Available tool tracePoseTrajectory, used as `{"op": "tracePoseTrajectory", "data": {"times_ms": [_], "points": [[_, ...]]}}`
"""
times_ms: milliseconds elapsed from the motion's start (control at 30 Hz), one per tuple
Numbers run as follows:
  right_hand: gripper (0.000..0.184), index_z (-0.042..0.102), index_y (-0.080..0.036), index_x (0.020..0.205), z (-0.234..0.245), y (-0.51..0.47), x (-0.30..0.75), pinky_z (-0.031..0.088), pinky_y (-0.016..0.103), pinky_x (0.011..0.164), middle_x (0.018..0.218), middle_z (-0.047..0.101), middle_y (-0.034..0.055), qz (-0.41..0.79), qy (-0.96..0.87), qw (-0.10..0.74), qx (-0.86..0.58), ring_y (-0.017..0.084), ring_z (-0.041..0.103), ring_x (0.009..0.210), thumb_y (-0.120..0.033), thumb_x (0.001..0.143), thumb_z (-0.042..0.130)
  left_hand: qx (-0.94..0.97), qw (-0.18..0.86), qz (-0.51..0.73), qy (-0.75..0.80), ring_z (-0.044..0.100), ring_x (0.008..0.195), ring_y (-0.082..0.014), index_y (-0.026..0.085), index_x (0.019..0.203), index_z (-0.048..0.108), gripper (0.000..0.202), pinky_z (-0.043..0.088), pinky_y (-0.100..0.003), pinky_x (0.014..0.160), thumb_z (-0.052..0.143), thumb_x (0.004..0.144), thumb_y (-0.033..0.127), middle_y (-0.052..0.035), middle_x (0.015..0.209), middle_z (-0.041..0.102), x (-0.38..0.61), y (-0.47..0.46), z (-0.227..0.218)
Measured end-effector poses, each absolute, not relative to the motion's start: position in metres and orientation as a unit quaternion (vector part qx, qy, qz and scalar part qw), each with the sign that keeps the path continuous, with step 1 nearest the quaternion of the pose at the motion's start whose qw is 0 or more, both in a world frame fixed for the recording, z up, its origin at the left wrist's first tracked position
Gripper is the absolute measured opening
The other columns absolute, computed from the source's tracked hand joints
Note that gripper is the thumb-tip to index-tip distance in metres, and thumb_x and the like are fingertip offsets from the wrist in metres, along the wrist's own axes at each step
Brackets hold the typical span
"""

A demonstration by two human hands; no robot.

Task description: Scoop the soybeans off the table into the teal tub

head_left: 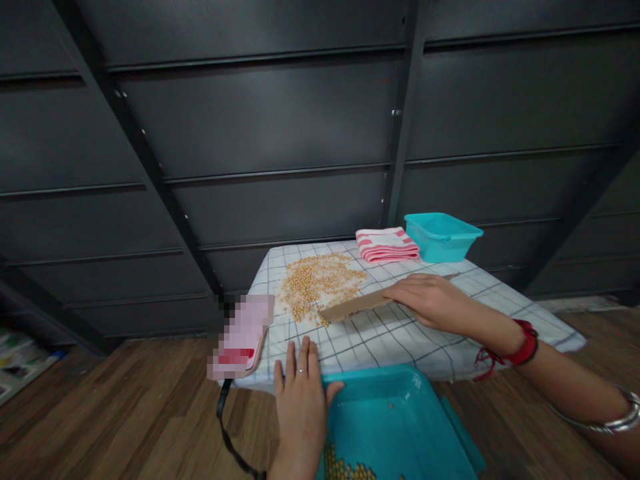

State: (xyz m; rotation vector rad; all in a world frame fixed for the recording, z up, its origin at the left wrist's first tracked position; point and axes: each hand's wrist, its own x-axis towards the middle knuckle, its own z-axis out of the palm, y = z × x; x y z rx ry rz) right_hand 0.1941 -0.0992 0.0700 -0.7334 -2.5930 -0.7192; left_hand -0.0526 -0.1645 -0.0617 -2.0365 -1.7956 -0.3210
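My right hand (430, 300) grips a long strip of brown cardboard (353, 307) above the checked cloth. The strip's left end reaches the near edge of a spread of yellowish soybean-like beans (305, 283), which lie amid a whitish powder or fine grains. My left hand (303, 393) lies flat with fingers stretched on the cloth's front edge, its thumb against the rim of a teal plastic tray (395, 413). Several beans (350, 470) have gathered in the tray's near left corner, partly cut off by the frame.
The table wears a white cloth with dark grid lines (390, 343). A folded pink-and-white towel (387, 245) and a small teal basin (443, 237) stand at the back right. At the left edge lies a pixelated pink phone-like object (245, 333) with a black strap (223, 413). Dark panels (280, 113) rise behind.
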Motion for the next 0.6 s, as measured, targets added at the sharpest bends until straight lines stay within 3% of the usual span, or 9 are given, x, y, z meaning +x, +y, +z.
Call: {"op": "tracePoseTrajectory", "data": {"times_ms": [300, 600], "points": [[0.029, 0.058, -0.014, 0.095, 0.072, -0.099, 0.199, 0.048, 0.028, 0.068, 0.085, 0.068, 0.0068, -0.272, -0.901, 0.199, -0.272, 0.016, 0.062, 0.076, -0.002, 0.074, 0.042, -0.734, 0.192, -0.125, -0.639, 0.043, 0.122, -0.0330, 0.015, 0.126, 0.047, 0.059, 0.043, -0.052, 0.093, 0.050, 0.077, 0.049, -0.0127, 0.132, 0.050, -0.054, -0.165, -0.063], [0.032, 0.058, -0.015, 0.093, 0.064, -0.099, 0.191, 0.048, 0.029, 0.066, 0.085, 0.068, 0.0064, -0.269, -0.908, 0.172, -0.270, 0.017, 0.062, 0.075, -0.002, 0.069, 0.041, -0.739, 0.178, -0.135, -0.636, 0.041, 0.123, -0.0329, 0.016, 0.128, 0.044, 0.061, 0.041, -0.053, 0.095, 0.048, 0.077, 0.050, -0.0135, 0.133, 0.049, -0.056, -0.164, -0.067]]}}
